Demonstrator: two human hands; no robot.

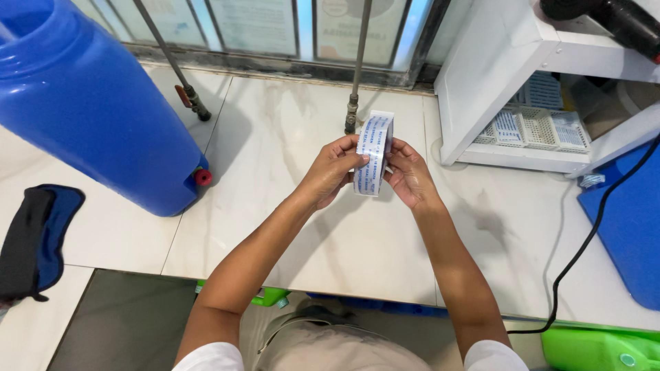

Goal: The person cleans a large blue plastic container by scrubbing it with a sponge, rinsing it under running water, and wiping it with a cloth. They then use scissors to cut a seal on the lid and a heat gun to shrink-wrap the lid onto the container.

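Holding white tape roll [374,152] | left hand [332,172], right hand [410,175] | roll's far side hidden

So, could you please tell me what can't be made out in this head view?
- Roll of printed tape: its inner side, hidden by left hand and right hand.
- Blue drum: top cut off by frame edge.
- Black cable: far end hidden under the green container.

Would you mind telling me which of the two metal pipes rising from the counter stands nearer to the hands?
The upright pipe just behind the roll of printed tape held by both hands. The other pipe slants away to the left, beside the blue water container.
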